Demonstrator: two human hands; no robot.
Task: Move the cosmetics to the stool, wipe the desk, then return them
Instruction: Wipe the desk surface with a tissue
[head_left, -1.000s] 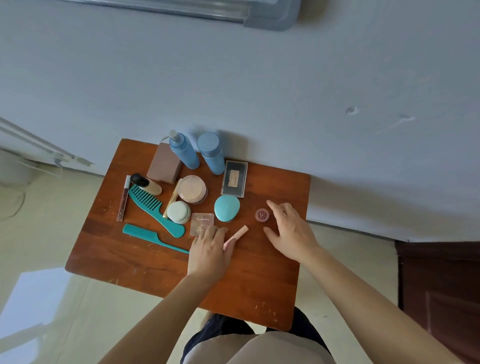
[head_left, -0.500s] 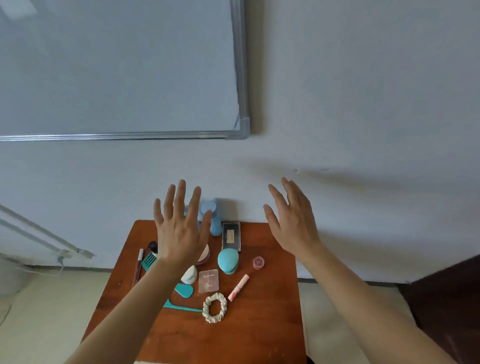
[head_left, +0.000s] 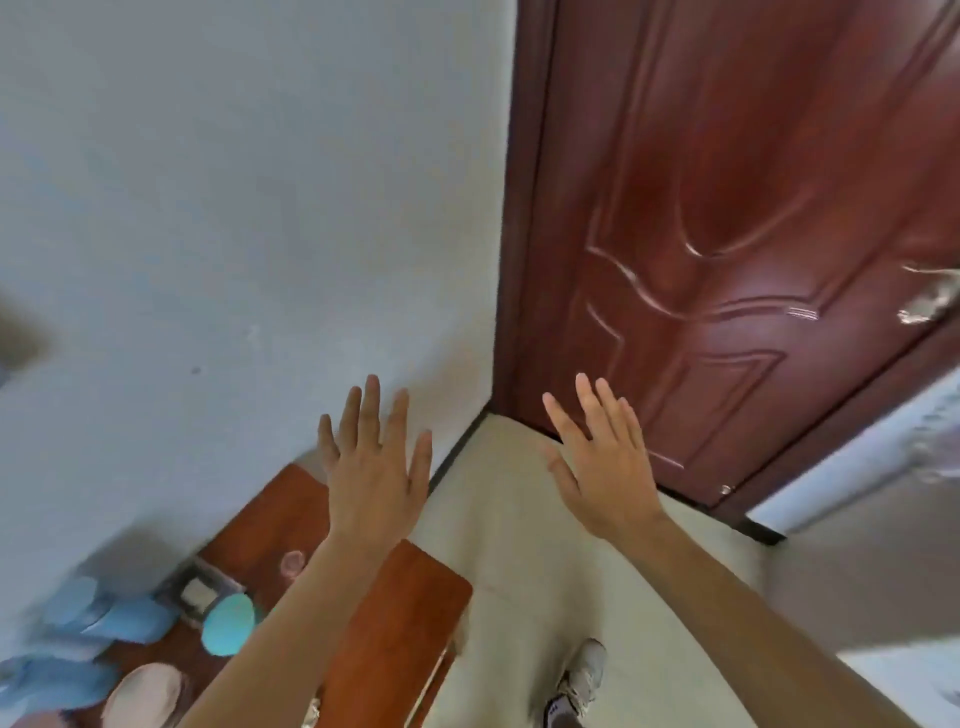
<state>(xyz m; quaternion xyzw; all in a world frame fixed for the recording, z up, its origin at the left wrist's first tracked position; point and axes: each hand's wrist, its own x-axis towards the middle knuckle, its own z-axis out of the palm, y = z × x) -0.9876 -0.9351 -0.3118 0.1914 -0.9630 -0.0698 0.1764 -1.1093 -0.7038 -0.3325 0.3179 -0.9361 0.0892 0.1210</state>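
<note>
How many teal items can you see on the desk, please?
1: the teal egg-shaped case, beside the left forearm. Others may be hidden under the arm or out of frame.

Head view, facing door (head_left: 727, 208), desk (head_left: 400, 623) lower-left

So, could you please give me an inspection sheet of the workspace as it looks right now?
Surface: wooden desk, partly in view, blurred.
Job's things: teal case, small pink pot, dark compact, blue bottles and round beige compact on the desk; stool not in view.
Clutter: nothing seen.
Grippers: left hand and right hand raised, fingers straight, holding nothing.
Cables: nothing seen.
Surroundings: pale wall, brown door, light floor, a shoe.
</note>
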